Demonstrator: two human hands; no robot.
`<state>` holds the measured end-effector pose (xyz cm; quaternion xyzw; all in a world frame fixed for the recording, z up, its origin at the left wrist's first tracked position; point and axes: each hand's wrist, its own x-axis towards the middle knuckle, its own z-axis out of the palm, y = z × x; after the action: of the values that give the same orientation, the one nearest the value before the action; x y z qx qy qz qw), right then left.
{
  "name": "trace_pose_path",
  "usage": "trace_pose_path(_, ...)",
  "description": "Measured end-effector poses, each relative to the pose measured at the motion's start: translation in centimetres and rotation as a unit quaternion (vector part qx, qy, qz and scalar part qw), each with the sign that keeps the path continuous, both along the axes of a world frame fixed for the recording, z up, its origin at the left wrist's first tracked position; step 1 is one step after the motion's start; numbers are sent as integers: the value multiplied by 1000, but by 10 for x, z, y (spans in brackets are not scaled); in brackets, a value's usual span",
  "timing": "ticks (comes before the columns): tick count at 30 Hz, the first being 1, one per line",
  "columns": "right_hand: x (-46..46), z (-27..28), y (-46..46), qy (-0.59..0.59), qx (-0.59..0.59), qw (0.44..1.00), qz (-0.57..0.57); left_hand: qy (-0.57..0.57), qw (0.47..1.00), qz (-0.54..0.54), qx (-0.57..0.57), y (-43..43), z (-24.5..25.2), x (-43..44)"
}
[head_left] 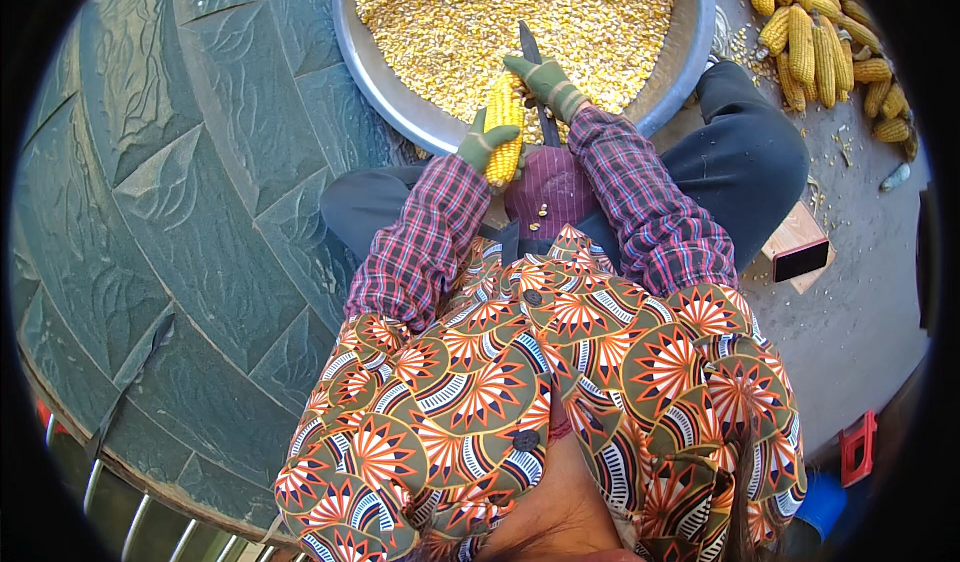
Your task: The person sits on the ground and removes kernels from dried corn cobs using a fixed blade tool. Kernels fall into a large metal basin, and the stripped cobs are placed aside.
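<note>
My left hand (484,144), in a green glove, is wrapped around the lower half of a yellow ear of corn (504,115). My right hand (549,85), gloved alike, closes on the ear's upper end; some of its fingers are hidden. Under that hand runs a dark flat bar (529,40), slanting from over the basin to a striped maroon cloth (547,179) between my legs. A large metal basin (694,59) in front of me holds loose corn kernels (480,14). A few kernels rest on the cloth.
Several ears of corn (802,44) are heaped at the upper right, with scattered kernels around them. A phone (801,261) leans on a wooden block (795,235) at my right. Patterned dark green sheeting (202,149) covers the left side, with metal railings (135,524) beyond its edge.
</note>
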<state>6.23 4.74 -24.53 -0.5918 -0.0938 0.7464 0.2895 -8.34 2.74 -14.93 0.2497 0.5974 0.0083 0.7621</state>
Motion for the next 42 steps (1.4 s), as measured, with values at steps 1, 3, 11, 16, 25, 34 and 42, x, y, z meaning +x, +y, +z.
trace_pose_path(1,-2,-20,-1,1,-5,1000,-29,41,987,-45,148,2,2,18)
trace_pose_path(3,-6,-10,-1,-47,-19,999,-2,261,851,-400,218,5,-2,25)
trace_pose_path(11,-5,-20,-5,-35,51,997,-39,-217,905,204,-303,-11,10,16)
trace_pose_path(16,-8,-7,-1,-78,67,994,-40,-161,941,225,-195,-9,16,11)
trace_pose_path(25,-4,6,1,-64,24,998,-10,368,823,-409,139,6,-1,44)
trace_pose_path(34,-1,10,5,-44,37,998,-35,-44,996,60,-39,-6,33,21)
trace_pose_path(42,-8,-11,1,-192,78,978,8,356,763,-486,235,9,6,53)
